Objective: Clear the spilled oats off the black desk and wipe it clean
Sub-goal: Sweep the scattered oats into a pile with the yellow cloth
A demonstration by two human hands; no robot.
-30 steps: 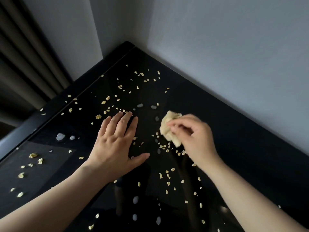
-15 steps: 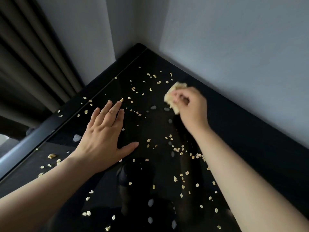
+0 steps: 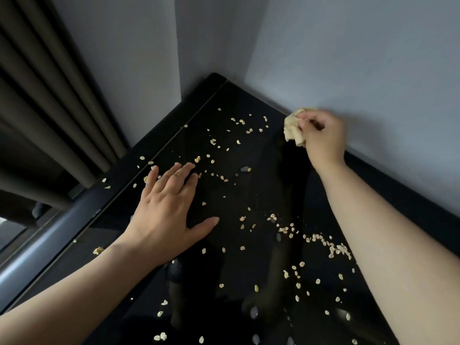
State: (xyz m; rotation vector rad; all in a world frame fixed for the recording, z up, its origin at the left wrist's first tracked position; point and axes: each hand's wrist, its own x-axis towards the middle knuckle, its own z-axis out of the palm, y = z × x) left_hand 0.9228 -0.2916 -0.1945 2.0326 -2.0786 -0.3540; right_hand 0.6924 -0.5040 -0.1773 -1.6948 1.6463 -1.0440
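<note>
Right hand (image 3: 321, 135) grips cloth (image 3: 293, 131) over oat-strewn desk (image 3: 249, 195)

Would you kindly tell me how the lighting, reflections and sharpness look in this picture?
Head view: dim, soft light; the glossy desk mirrors the person as a dark shape; the right hand and its cloth look slightly blurred; the left hand is sharper.

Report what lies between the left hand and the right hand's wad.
Head view: scattered oats and a pale droplet on the black desk separate left hand from wad.
</note>
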